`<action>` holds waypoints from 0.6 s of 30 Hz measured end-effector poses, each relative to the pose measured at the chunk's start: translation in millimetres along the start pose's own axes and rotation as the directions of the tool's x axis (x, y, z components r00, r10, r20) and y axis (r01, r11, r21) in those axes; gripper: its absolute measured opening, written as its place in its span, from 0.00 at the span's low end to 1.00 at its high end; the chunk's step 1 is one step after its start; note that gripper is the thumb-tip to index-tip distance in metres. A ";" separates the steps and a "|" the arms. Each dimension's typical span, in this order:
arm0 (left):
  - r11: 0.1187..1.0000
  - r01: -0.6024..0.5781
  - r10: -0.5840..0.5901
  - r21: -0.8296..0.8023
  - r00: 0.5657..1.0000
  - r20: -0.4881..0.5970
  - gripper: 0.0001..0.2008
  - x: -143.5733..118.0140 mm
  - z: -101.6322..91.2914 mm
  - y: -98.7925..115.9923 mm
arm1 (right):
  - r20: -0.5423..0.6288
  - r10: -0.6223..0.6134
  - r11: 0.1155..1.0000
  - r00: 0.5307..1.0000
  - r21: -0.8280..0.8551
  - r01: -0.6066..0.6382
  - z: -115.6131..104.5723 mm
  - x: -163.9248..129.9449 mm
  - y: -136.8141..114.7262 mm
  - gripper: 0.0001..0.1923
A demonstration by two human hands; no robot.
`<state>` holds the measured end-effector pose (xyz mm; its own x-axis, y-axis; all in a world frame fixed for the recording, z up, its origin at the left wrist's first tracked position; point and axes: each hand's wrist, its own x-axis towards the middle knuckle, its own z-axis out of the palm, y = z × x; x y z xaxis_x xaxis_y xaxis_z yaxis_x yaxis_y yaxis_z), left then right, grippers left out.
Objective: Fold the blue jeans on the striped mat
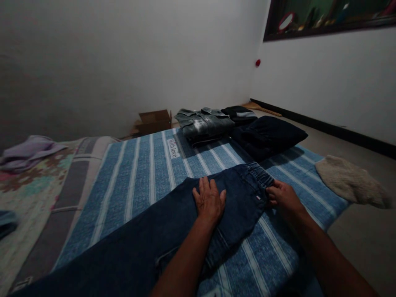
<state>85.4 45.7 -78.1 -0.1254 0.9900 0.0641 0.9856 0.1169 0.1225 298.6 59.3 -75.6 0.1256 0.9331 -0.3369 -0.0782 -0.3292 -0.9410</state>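
Note:
A pair of dark blue jeans (173, 218) lies stretched across a blue striped cover (139, 177), its elastic waistband pointing to the far right and its legs running toward the lower left. My left hand (210, 200) rests flat on the upper part of the jeans, fingers spread. At the waistband's near edge, my right hand (283, 197) pinches the fabric between thumb and fingers. The lower ends of the legs run out of view at the bottom left.
Beyond the jeans sit a folded grey denim garment (206, 123), a black garment (239, 113) and a dark navy garment (269, 134). A beige fuzzy cloth (349, 179) hangs at the right edge. Farther back is a cardboard box (154, 121); a lilac cloth (31, 150) lies left.

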 end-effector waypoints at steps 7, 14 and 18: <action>0.996 0.080 -0.078 -0.040 0.996 0.049 0.28 11.7 4.2 -11.7 | 0.011 0.044 0.999 0.999 -0.016 -0.044 -6.1 -2.7 1.1 0.14; 0.983 0.105 -0.110 -0.149 0.993 -0.029 0.22 13.1 9.6 -26.4 | -0.054 0.030 1.000 0.998 0.008 -0.029 -10.1 -2.5 8.9 0.16; 0.976 0.129 -0.150 -0.178 0.983 -0.109 0.19 10.8 6.7 -27.1 | -0.021 0.041 0.998 0.999 0.050 -0.040 -17.2 0.5 13.4 0.18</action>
<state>58.1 53.8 -87.3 -0.2830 0.9470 0.1522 0.9252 0.2277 0.3037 314.6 52.9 -89.0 0.1429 0.9155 -0.3760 -0.1322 -0.3588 -0.9240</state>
